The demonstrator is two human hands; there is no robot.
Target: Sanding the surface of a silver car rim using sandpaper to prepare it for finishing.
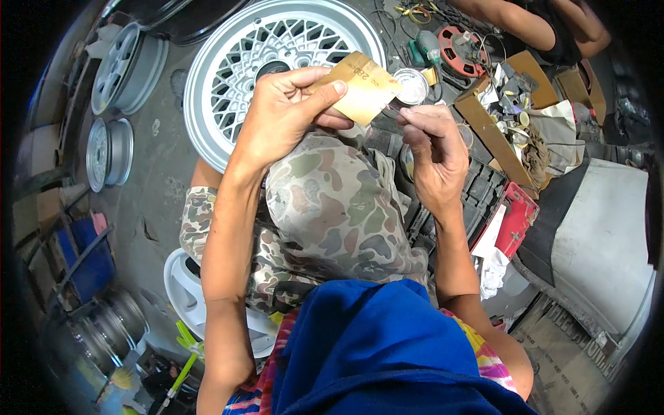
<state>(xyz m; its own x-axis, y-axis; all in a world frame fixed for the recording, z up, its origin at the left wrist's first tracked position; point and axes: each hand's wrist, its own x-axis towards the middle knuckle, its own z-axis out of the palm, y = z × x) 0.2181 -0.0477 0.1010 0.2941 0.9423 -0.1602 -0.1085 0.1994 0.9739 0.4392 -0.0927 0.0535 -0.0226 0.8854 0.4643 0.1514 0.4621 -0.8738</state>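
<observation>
My left hand (290,104) pinches a yellow-tan square of sandpaper (365,91) between thumb and fingers, its printed back facing up. Close to the sheet's right corner, my right hand (436,150) has thumb and fingertips together on a thin dark tool, whose kind I cannot tell. The tool's tip is at the paper's edge. Under and beyond my left hand lies a large silver mesh-pattern alloy wheel rim (207,104). A round open metal can (411,87) stands just past my right fingertips, with a yellowish piece beside it.
A green power sander (428,45) and a red cable reel (461,52) lie beyond the can. Right of them is a cardboard box (482,127) of scraps, then a red toolbox part (519,218). More wheel rims (116,70) stand left. Another person's arm (508,18) is top right.
</observation>
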